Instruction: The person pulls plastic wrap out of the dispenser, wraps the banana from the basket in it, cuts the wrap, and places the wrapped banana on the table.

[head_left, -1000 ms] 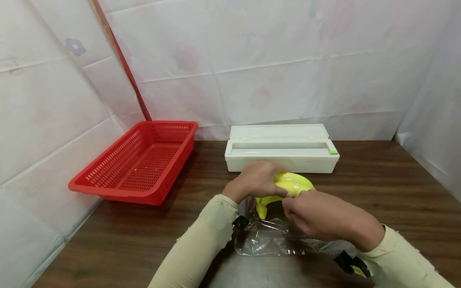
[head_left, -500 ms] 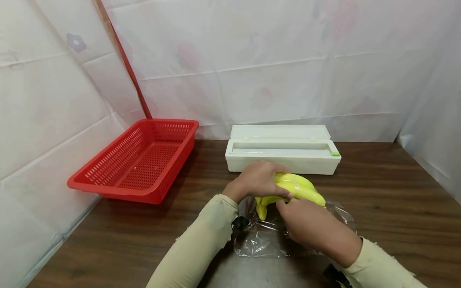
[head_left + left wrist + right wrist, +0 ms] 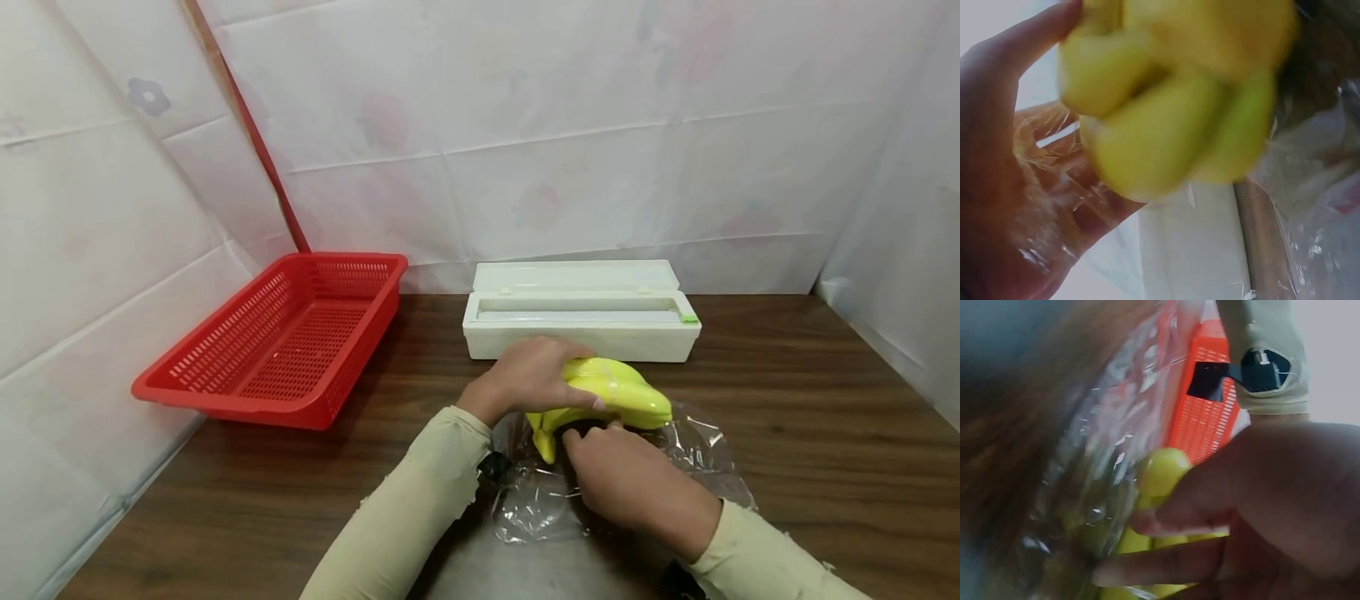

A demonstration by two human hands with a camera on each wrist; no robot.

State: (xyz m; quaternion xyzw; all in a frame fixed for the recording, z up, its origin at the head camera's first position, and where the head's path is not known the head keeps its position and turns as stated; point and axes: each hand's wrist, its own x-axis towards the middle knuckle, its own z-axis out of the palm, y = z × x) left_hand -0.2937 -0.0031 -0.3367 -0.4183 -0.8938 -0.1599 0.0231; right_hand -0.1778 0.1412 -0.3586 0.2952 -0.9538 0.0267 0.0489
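Observation:
A bunch of yellow bananas [image 3: 618, 396] is tilted over a crumpled sheet of clear plastic wrap [image 3: 547, 504], its stem end low and to the left. My left hand [image 3: 528, 379] grips the bunch from its upper left, with thumb and fingers around it; clinging film shows against the palm in the left wrist view. Just below the bananas is my right hand [image 3: 630, 479]. In the right wrist view its thumb and a finger [image 3: 1166, 565] are apart and fairly straight, beside the bananas and the film; whether they touch the film cannot be told.
A white wrap dispenser box [image 3: 581, 342] stands behind the hands with its lid up. To the left is a red perforated basket [image 3: 341, 379]. The dark wooden table [image 3: 810, 417] meets pale patterned sheeting [image 3: 562, 125] at the back and sides.
My right hand has moved left and slightly down from the right end of the bananas, uncovering that end and the film behind it. My left hand keeps its grip in nearly the same place.

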